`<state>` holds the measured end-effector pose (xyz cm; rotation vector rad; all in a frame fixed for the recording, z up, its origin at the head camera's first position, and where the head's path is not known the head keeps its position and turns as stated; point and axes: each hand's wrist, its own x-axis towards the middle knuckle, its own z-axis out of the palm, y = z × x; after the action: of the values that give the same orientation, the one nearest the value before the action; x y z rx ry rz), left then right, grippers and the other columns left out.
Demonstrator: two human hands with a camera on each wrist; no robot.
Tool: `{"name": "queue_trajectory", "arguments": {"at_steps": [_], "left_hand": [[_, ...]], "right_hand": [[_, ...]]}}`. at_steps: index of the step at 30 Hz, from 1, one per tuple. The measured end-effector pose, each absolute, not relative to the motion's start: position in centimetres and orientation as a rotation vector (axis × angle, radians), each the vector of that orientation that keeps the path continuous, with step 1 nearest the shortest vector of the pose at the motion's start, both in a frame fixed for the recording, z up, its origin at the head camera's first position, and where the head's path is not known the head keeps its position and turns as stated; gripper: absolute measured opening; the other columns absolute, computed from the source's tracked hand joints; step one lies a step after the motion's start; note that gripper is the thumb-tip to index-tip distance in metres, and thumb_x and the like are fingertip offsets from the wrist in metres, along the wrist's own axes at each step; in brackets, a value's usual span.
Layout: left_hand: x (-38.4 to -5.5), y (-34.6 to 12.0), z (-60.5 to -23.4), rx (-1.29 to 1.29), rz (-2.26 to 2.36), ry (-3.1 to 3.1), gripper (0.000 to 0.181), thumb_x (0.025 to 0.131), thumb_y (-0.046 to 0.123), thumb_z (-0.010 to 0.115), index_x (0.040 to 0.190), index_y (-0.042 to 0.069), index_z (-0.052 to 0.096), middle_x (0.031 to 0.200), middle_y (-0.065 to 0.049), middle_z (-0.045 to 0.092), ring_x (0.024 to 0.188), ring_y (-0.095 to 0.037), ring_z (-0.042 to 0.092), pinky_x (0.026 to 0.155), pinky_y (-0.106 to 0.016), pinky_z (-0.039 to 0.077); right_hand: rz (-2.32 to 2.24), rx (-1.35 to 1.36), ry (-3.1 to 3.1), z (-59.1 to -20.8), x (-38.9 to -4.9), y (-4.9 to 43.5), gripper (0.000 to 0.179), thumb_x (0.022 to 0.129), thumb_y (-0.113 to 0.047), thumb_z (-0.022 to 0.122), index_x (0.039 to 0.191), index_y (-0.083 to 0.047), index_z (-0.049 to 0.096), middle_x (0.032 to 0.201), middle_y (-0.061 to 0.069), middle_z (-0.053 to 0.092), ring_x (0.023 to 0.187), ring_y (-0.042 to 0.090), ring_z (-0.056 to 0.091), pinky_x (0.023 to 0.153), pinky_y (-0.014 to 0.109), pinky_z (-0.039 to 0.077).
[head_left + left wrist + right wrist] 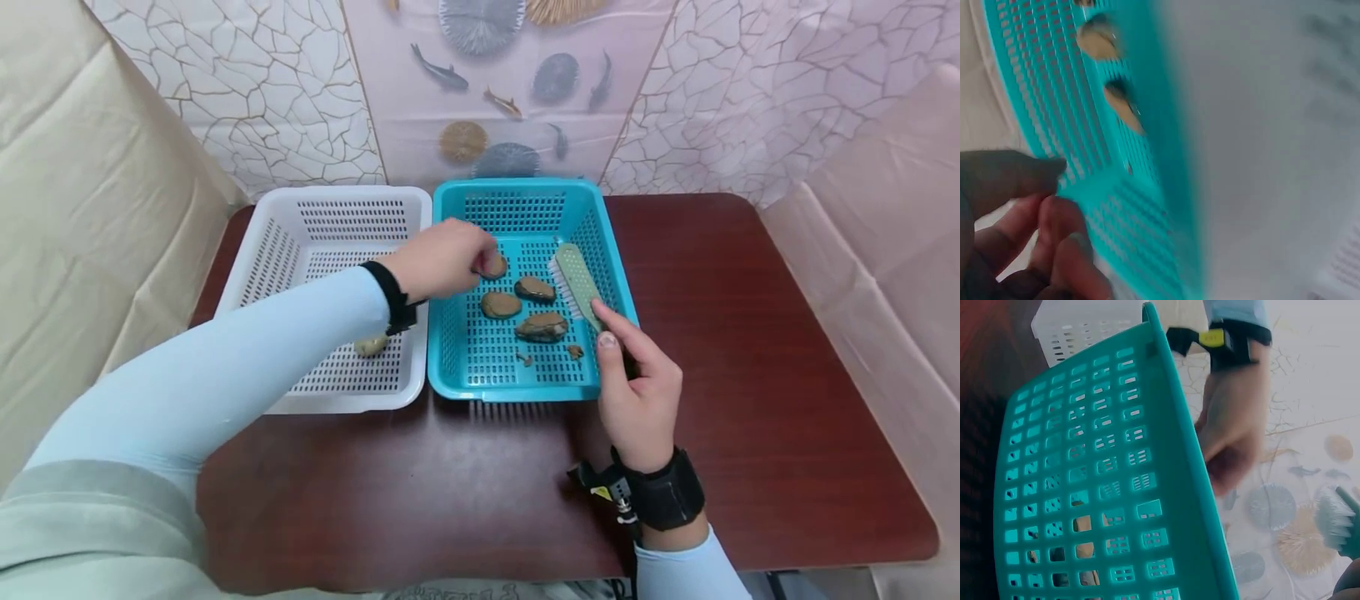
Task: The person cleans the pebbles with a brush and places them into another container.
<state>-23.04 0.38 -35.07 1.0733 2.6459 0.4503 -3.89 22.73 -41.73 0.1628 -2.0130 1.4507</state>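
Note:
My left hand (450,257) reaches over the blue basket (592,192), beside a brown oval stone (495,267) that it partly covers in the head view. In the left wrist view, the loosely bent fingers and thumb of that hand (1029,219) have nothing visible between them. My right hand (641,392) grips the handle of a green scrub brush (576,275) with white bristles, held over the basket's right side. Several muddy-looking stones lie on the basket floor, among them a stone (500,305) and a larger one (542,327).
A white basket (262,250) stands directly left of the blue one, with a pale stone (370,345) inside, partly behind my left forearm. Small brown crumbs (575,352) lie in the blue basket. Both baskets rest on a dark red table (720,333) near a patterned back wall.

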Motion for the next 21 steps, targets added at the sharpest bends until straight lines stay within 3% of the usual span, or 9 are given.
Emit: {"name": "queue_trajectory", "arguments": {"at_steps": [2, 5, 7, 11, 14, 17, 19, 21], "left_hand": [[-22.7, 2.3, -35.4, 1.094, 0.409, 2.579, 0.007, 0.100, 0.012, 0.078, 0.105, 0.010, 0.074, 0.101, -0.005, 0.069, 0.091, -0.020, 0.059, 0.081, -0.034, 0.052], [-22.3, 5.2, -36.3, 1.079, 0.286, 2.502, 0.023, 0.100, 0.031, 0.085, 0.108, 0.011, 0.076, 0.096, 0.000, 0.067, 0.085, -0.017, 0.058, 0.074, -0.032, 0.048], [-22.0, 6.9, -36.8, 1.078, 0.210, 2.447, 0.025, 0.100, 0.031, 0.086, 0.112, 0.011, 0.076, 0.098, -0.001, 0.069, 0.084, -0.018, 0.060, 0.073, -0.033, 0.049], [-21.9, 9.2, -37.4, 1.104, 0.085, 2.386, 0.034, 0.099, 0.031, 0.087, 0.125, 0.011, 0.077, 0.115, -0.003, 0.075, 0.097, -0.019, 0.067, 0.083, -0.035, 0.055], [-22.0, 10.4, -38.1, 1.119, 0.003, 2.361, 0.031, 0.098, 0.030, 0.087, 0.119, 0.011, 0.076, 0.113, -0.004, 0.074, 0.094, -0.019, 0.065, 0.081, -0.034, 0.054], [-22.1, 11.2, -38.9, 1.111, -0.041, 2.329, 0.026, 0.099, 0.029, 0.087, 0.108, 0.010, 0.071, 0.099, -0.004, 0.070, 0.082, -0.019, 0.059, 0.070, -0.032, 0.048], [-22.0, 11.5, -39.3, 1.100, -0.033, 2.309, 0.028, 0.099, 0.028, 0.087, 0.106, 0.011, 0.067, 0.095, -0.004, 0.067, 0.079, -0.018, 0.057, 0.067, -0.032, 0.045], [-22.1, 11.8, -39.7, 1.091, -0.016, 2.292, 0.028, 0.099, 0.027, 0.086, 0.107, 0.010, 0.066, 0.097, -0.004, 0.066, 0.081, -0.019, 0.055, 0.067, -0.032, 0.044]], "right_hand": [[1.464, 0.155, -2.019, -41.8, -3.8, 22.9, 0.038, 0.110, 0.003, 0.060, 0.143, -0.011, 0.074, 0.141, 0.008, 0.073, 0.108, 0.016, 0.072, 0.082, 0.020, 0.056], [1.480, 0.145, -2.020, -42.0, -3.8, 22.9, 0.038, 0.110, 0.002, 0.061, 0.144, -0.011, 0.074, 0.142, 0.006, 0.073, 0.116, 0.019, 0.071, 0.090, 0.022, 0.058], [1.486, 0.147, -2.019, -42.0, -3.7, 23.0, 0.038, 0.110, 0.002, 0.061, 0.144, -0.012, 0.074, 0.142, 0.006, 0.073, 0.116, 0.021, 0.071, 0.091, 0.022, 0.058], [1.489, 0.161, -2.002, -41.9, -3.5, 23.3, 0.038, 0.110, 0.003, 0.060, 0.143, -0.010, 0.074, 0.140, 0.008, 0.074, 0.108, 0.021, 0.072, 0.087, 0.022, 0.057], [1.493, 0.169, -1.982, -41.7, -3.3, 23.6, 0.038, 0.110, 0.004, 0.060, 0.142, -0.009, 0.074, 0.137, 0.009, 0.075, 0.105, 0.018, 0.072, 0.087, 0.021, 0.057], [1.497, 0.179, -1.962, -41.6, -3.1, 23.8, 0.037, 0.110, 0.004, 0.060, 0.142, -0.007, 0.074, 0.105, 0.007, 0.079, 0.082, 0.012, 0.065, 0.077, 0.021, 0.051], [1.499, 0.180, -1.953, -41.6, -3.0, 24.1, 0.037, 0.110, 0.003, 0.060, 0.142, -0.007, 0.075, 0.080, 0.004, 0.066, 0.066, 0.010, 0.050, 0.067, 0.022, 0.044], [1.499, 0.180, -1.948, -41.6, -2.9, 24.3, 0.036, 0.110, 0.003, 0.060, 0.142, -0.007, 0.074, 0.067, 0.002, 0.046, 0.056, 0.010, 0.035, 0.059, 0.025, 0.037]]}}
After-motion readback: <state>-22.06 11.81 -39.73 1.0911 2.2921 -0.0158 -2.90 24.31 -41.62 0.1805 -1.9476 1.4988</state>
